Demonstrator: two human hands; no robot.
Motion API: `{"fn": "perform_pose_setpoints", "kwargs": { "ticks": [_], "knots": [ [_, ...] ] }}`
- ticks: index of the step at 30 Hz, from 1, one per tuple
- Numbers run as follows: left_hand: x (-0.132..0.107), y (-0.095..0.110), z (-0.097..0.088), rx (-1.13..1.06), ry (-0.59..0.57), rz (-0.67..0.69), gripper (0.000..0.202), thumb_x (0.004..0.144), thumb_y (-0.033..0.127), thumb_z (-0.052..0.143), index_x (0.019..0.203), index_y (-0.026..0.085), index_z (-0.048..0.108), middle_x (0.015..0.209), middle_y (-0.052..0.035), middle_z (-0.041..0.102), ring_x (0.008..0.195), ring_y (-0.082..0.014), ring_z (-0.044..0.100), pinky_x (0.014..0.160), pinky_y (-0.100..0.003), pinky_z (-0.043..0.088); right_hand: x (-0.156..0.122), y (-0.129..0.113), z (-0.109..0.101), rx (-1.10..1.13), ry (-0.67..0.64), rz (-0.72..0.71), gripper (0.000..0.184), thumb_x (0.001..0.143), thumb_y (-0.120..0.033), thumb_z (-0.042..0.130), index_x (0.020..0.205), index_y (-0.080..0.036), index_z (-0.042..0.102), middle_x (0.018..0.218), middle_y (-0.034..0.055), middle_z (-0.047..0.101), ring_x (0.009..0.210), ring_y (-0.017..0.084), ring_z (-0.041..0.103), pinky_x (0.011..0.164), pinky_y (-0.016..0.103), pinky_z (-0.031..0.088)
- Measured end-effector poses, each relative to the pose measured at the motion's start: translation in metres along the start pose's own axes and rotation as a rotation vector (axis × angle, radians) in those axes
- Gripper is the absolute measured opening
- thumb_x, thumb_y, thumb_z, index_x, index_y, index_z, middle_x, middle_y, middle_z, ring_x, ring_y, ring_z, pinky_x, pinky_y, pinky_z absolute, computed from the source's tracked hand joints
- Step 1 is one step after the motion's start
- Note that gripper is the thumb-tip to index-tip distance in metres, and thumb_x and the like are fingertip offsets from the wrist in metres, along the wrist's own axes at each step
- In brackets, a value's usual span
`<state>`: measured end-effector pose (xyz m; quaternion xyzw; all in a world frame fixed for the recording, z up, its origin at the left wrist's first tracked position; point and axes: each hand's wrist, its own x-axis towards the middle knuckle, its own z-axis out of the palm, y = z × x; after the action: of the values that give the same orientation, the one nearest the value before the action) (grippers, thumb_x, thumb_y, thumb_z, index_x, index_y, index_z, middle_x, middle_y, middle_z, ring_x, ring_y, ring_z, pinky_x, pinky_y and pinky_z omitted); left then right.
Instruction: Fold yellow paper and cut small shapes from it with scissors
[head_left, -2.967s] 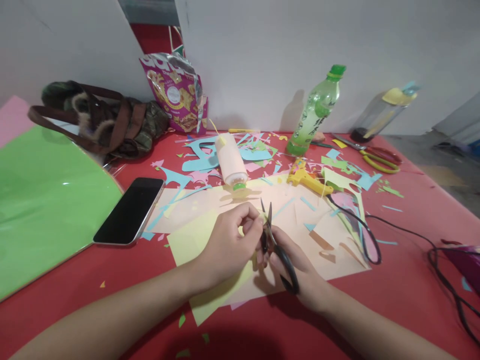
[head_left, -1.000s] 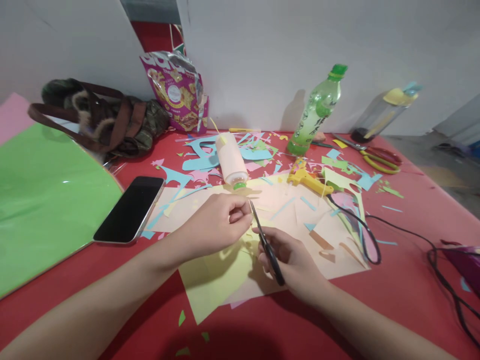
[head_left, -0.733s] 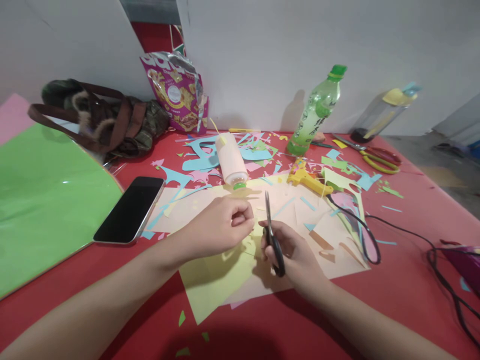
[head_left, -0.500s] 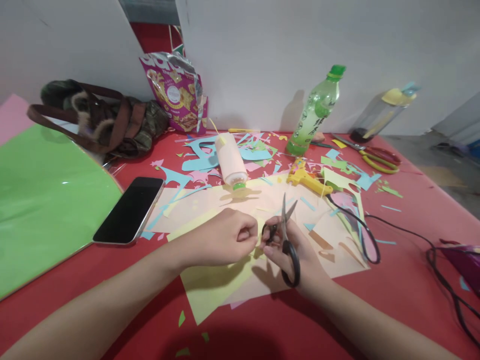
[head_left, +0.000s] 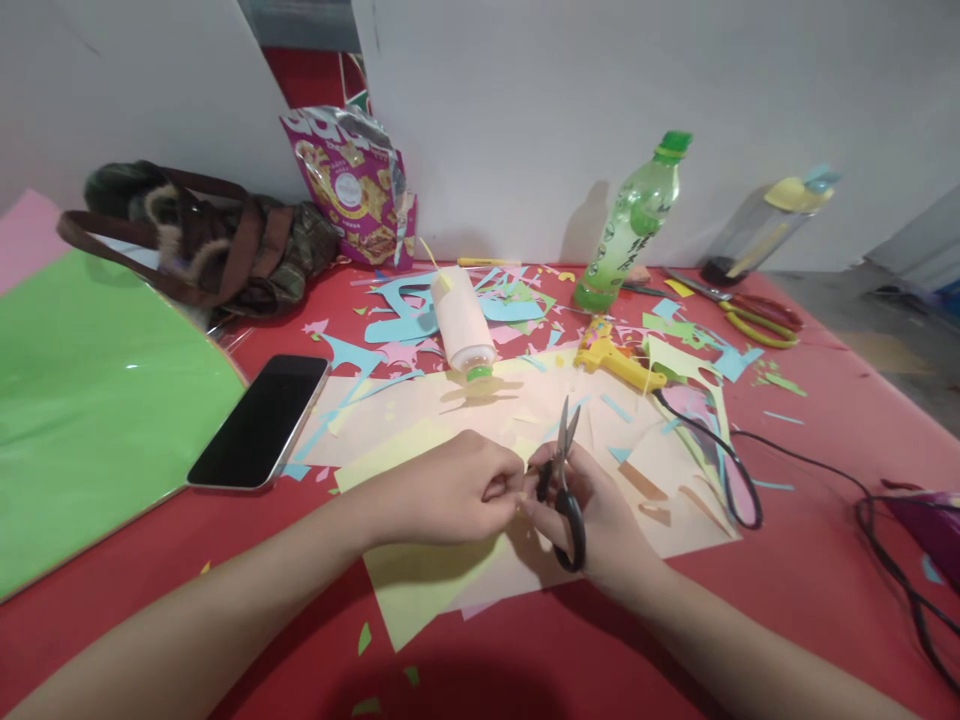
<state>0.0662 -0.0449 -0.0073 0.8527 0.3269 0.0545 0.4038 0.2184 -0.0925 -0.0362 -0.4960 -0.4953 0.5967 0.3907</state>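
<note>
My right hand (head_left: 592, 510) holds a pair of black-handled scissors (head_left: 571, 500), its blades pointing up and away from me, a little apart. Close against it, my left hand (head_left: 472, 490) is closed, thumb and fingertips pinched together. What sits in that pinch is too small to make out; the fingertips of both hands meet there. Beneath them lie a yellow paper sheet (head_left: 420, 590) and a pale pink paper sheet (head_left: 637, 535). Beyond the hands, a small bottle wrapped in pale paper (head_left: 461, 315) lies on its side, its green cap toward me.
Paper scraps (head_left: 405, 325) litter the red table (head_left: 825, 440). A phone (head_left: 259, 420) and a green sheet (head_left: 97, 400) are left; a yellow glue gun (head_left: 619, 365), its cord, a drink bottle (head_left: 630, 225) and red-and-yellow-handled scissors (head_left: 761, 315) are right. A bag (head_left: 217, 240) and snack pouch (head_left: 352, 190) stand behind.
Both hands have come together, fingertips now touching. The scissors have tilted and shifted slightly left and down, and their blades have drawn closer together.
</note>
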Motion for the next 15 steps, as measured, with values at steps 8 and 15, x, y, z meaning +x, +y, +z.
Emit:
{"fn": "perform_pose_setpoints", "kwargs": {
  "ticks": [8, 15],
  "knots": [
    [0.0028, -0.0023, 0.0042, 0.064, 0.071, -0.021, 0.017, 0.071, 0.016, 0.038, 0.058, 0.014, 0.048, 0.052, 0.0027, 0.044, 0.047, -0.0068, 0.036, 0.045, -0.020, 0.025, 0.0014, -0.0033, 0.0012, 0.020, 0.018, 0.048, 0.023, 0.066, -0.019, 0.055, 0.081, -0.020, 0.037, 0.060, -0.0071, 0.046, 0.047, 0.005, 0.040, 0.043, 0.019, 0.032],
    [0.0031, -0.0022, 0.0033, 0.057, 0.147, -0.029, 0.018, 0.074, 0.020, 0.038, 0.063, 0.015, 0.051, 0.053, 0.0026, 0.046, 0.048, -0.0074, 0.037, 0.045, -0.020, 0.026, 0.0028, 0.0011, -0.0007, 0.080, 0.095, 0.048, 0.026, 0.065, -0.021, 0.058, 0.081, -0.021, 0.039, 0.060, -0.0072, 0.048, 0.049, 0.005, 0.041, 0.045, 0.019, 0.032]
  ]
}}
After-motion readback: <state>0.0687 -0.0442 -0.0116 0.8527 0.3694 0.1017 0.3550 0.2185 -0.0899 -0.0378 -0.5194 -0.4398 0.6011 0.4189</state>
